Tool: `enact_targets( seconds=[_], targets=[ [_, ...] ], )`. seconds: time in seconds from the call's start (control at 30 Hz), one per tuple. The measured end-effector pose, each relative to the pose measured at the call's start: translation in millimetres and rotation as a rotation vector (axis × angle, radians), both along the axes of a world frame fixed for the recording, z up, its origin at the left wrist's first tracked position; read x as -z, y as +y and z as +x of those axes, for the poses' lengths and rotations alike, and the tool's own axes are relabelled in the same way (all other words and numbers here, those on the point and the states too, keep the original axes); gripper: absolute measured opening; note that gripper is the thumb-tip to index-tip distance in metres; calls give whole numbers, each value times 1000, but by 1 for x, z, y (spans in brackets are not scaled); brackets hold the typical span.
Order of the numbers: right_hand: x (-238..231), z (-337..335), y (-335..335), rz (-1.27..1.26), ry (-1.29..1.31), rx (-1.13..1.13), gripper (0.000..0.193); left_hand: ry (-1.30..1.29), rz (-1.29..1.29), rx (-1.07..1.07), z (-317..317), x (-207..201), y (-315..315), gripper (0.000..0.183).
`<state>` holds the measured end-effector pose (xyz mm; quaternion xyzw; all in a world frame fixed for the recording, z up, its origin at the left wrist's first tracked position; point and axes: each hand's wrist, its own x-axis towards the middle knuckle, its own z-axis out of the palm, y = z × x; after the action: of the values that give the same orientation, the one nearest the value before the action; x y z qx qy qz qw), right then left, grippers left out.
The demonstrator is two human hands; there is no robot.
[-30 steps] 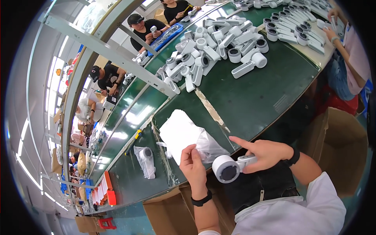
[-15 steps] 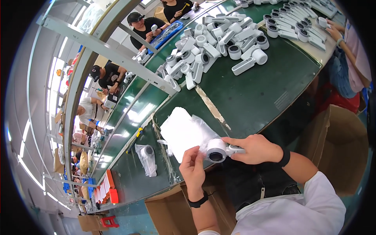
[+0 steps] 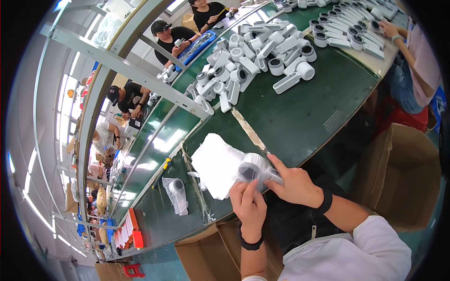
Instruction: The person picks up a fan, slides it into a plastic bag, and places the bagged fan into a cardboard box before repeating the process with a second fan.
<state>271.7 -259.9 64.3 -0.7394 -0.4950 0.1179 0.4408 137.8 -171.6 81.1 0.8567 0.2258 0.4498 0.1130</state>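
A white handheld device (image 3: 254, 160) with a round head, a dark round face and a straight handle is held over the near edge of the green table. Thin clear plastic bag film (image 3: 265, 171) covers its head. My right hand (image 3: 298, 186) grips the handle, index finger stretched along it. My left hand (image 3: 248, 205) is closed, its fingertips pinching the film just below the dark face. Beside the device lies a stack of white plastic bags (image 3: 213, 164). Another device in a clear bag (image 3: 176, 195) rests on the table farther left.
A large heap of white devices (image 3: 253, 56) covers the table's far part. Cardboard boxes (image 3: 398, 178) stand at right and below the near edge. A yellow-handled cutter (image 3: 167, 164) and an orange tray (image 3: 136, 232) lie left. A metal frame (image 3: 126, 70) crosses the left; co-workers sit around.
The plastic film now lies over the device's head, which was bare before. Both hands have shifted slightly, and the device is raised a little up and to the left.
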Motion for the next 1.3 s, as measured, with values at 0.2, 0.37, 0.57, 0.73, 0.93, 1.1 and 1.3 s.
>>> enact_targets(
  seconds=[0.2, 0.37, 0.57, 0.73, 0.93, 1.1, 1.3],
  targets=[
    [1, -10, 4, 68, 863, -170, 77, -244, -132, -301, 1, 17, 5, 23],
    [5, -16, 14, 299, 1023, -116, 77, -241, -625, -62, -12, 52, 1, 13],
    [36, -16, 25, 440, 702, -109, 65, -12, -355, 378, -14, 9, -41, 19],
    [11, -25, 18, 398, 808, -97, 48, -502, -971, 370, -31, 22, -18, 30],
    [4, -36, 26, 530, 141, 52, 26, -553, -1469, 455, -15, 48, -21, 52],
    [-8, -28, 24, 649, 501, 148, 16, -745, -1702, 767, -37, 40, -8, 58],
    [10, -22, 16, 573, 250, -56, 18, -815, -1433, 584, -60, 21, 2, 57]
  ],
)
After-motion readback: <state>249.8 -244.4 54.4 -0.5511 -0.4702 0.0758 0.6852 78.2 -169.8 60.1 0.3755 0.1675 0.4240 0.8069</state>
